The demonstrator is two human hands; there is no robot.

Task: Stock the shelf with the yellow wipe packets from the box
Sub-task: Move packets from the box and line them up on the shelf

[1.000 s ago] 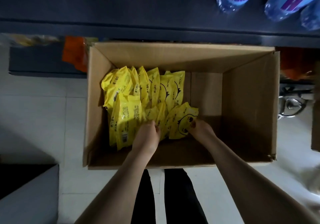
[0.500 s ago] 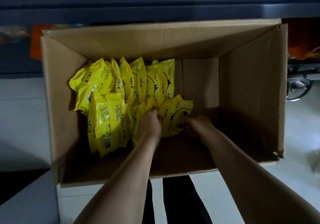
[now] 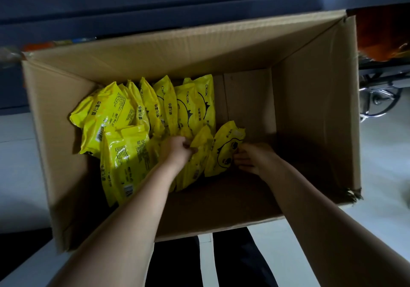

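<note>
Yellow wipe packets (image 3: 200,102) read "Ckok" and "婴儿湿巾".

The left hand (image 3: 177,151) hides the packets (image 3: 155,113) beneath it, and orange goods (image 3: 381,40) at two o'clock are blurred.

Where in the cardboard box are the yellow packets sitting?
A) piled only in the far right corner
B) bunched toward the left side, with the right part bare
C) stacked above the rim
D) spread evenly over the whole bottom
B: the yellow packets crowd the left half of the box, and bare cardboard floor shows to their right.
</note>
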